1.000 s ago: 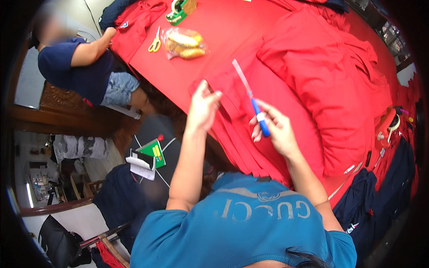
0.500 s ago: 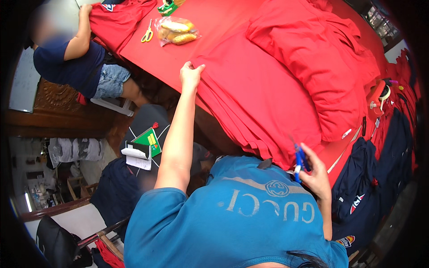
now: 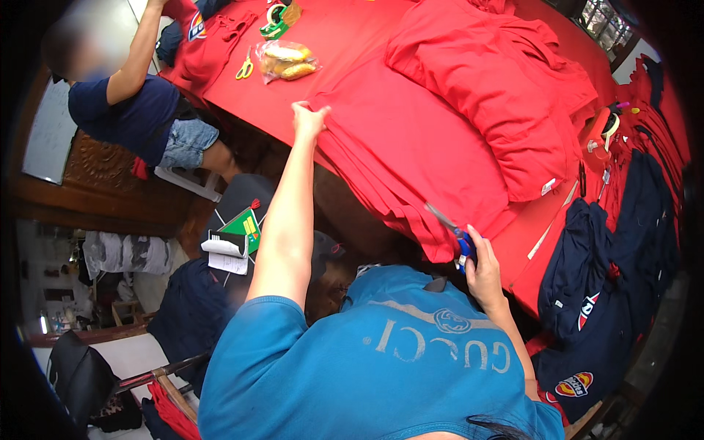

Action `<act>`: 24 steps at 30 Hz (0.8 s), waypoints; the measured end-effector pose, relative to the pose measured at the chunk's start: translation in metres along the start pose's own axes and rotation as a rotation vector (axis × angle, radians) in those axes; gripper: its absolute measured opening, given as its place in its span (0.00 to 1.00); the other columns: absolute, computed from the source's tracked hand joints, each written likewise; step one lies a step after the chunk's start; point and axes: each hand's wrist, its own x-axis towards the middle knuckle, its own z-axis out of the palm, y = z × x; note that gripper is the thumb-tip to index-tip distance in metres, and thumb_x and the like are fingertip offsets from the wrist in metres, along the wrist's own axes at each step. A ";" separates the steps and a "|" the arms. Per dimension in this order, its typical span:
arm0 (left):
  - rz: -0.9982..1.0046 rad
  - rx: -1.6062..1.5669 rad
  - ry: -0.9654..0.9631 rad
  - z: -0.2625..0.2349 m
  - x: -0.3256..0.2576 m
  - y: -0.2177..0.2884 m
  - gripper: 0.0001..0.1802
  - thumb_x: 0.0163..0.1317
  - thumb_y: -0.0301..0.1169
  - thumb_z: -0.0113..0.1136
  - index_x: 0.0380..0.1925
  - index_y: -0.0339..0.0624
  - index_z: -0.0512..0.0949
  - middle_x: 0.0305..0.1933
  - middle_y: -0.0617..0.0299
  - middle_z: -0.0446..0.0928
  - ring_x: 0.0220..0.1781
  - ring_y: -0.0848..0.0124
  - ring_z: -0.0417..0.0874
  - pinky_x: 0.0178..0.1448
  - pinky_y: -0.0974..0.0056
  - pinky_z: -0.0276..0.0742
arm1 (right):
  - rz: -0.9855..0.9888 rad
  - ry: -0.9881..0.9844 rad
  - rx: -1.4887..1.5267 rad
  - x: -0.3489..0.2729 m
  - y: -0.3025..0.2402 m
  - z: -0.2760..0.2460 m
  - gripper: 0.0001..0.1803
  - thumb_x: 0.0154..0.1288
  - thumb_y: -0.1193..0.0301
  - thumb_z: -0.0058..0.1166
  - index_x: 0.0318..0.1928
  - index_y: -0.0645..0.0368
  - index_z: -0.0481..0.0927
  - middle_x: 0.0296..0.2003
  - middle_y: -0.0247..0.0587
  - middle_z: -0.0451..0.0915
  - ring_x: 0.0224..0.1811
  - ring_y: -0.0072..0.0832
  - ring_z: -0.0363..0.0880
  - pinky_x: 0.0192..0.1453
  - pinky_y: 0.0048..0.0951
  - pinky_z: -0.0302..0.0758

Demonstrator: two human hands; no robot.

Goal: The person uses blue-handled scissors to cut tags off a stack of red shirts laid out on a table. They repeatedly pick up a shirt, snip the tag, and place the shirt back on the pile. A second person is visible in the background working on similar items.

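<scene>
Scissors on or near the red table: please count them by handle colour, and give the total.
Yellow-handled scissors, lying on the table: 1
Blue-handled scissors, in the right hand: 1
Total: 2

My left hand grips the folded red fabric stack; my right hand holds blue-handled scissors at its near edge

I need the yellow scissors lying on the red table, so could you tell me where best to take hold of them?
Take the yellow scissors by their handle loops, the lower end. They lie flat on the red table, blades pointing away up the table, beside the clear bag of food. Coming from the table's near edge seems easiest.
</scene>
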 end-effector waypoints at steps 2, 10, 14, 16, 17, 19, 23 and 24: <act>0.017 0.014 -0.139 0.006 -0.030 0.004 0.40 0.46 0.28 0.75 0.57 0.39 0.62 0.41 0.52 0.75 0.43 0.62 0.79 0.51 0.59 0.78 | 0.058 -0.004 0.033 -0.003 -0.001 -0.005 0.36 0.54 0.88 0.51 0.66 0.59 0.65 0.40 0.52 0.71 0.42 0.47 0.74 0.48 0.40 0.73; 0.070 0.049 0.031 0.011 -0.015 -0.031 0.32 0.53 0.33 0.70 0.56 0.40 0.67 0.46 0.51 0.76 0.49 0.59 0.79 0.54 0.57 0.75 | -0.119 0.011 -0.195 -0.011 0.002 0.017 0.37 0.54 0.82 0.56 0.67 0.59 0.64 0.39 0.50 0.68 0.42 0.45 0.71 0.48 0.41 0.71; 0.178 0.191 0.180 0.020 -0.012 -0.026 0.27 0.58 0.35 0.65 0.56 0.40 0.69 0.53 0.44 0.75 0.55 0.51 0.77 0.59 0.54 0.72 | -0.221 0.026 -0.351 -0.018 0.012 0.020 0.36 0.54 0.84 0.54 0.66 0.58 0.66 0.39 0.50 0.69 0.42 0.45 0.72 0.48 0.41 0.71; 0.204 0.282 0.224 0.013 0.004 -0.022 0.27 0.60 0.34 0.62 0.59 0.41 0.68 0.58 0.43 0.72 0.62 0.48 0.73 0.65 0.53 0.68 | -0.205 0.047 -0.253 -0.013 0.014 0.018 0.35 0.53 0.86 0.53 0.65 0.58 0.67 0.39 0.50 0.70 0.42 0.45 0.73 0.48 0.41 0.72; 0.232 0.317 0.221 0.009 0.011 -0.019 0.28 0.60 0.34 0.62 0.60 0.42 0.68 0.59 0.43 0.72 0.62 0.49 0.72 0.65 0.53 0.68 | -0.199 0.055 -0.201 -0.011 0.014 0.017 0.35 0.53 0.87 0.52 0.65 0.58 0.68 0.40 0.51 0.70 0.42 0.45 0.73 0.48 0.41 0.72; 0.287 0.391 0.215 0.000 0.024 -0.016 0.30 0.60 0.34 0.62 0.62 0.43 0.67 0.60 0.44 0.71 0.62 0.50 0.72 0.67 0.54 0.68 | -0.129 0.031 -0.103 -0.010 0.014 0.014 0.35 0.52 0.88 0.51 0.64 0.58 0.67 0.40 0.51 0.71 0.42 0.46 0.74 0.48 0.42 0.73; 0.264 0.595 0.131 0.003 0.019 0.002 0.25 0.57 0.35 0.65 0.56 0.44 0.76 0.60 0.45 0.71 0.62 0.52 0.73 0.65 0.54 0.70 | -0.020 0.088 -0.015 -0.013 0.004 0.005 0.36 0.50 0.89 0.50 0.64 0.61 0.66 0.43 0.53 0.73 0.43 0.47 0.75 0.47 0.40 0.73; 0.284 0.628 0.144 0.000 0.022 -0.001 0.23 0.56 0.35 0.67 0.52 0.44 0.78 0.56 0.46 0.75 0.60 0.52 0.75 0.62 0.54 0.72 | -0.074 0.095 -0.042 -0.012 0.002 0.004 0.36 0.50 0.88 0.51 0.64 0.60 0.67 0.41 0.52 0.72 0.42 0.47 0.74 0.46 0.41 0.73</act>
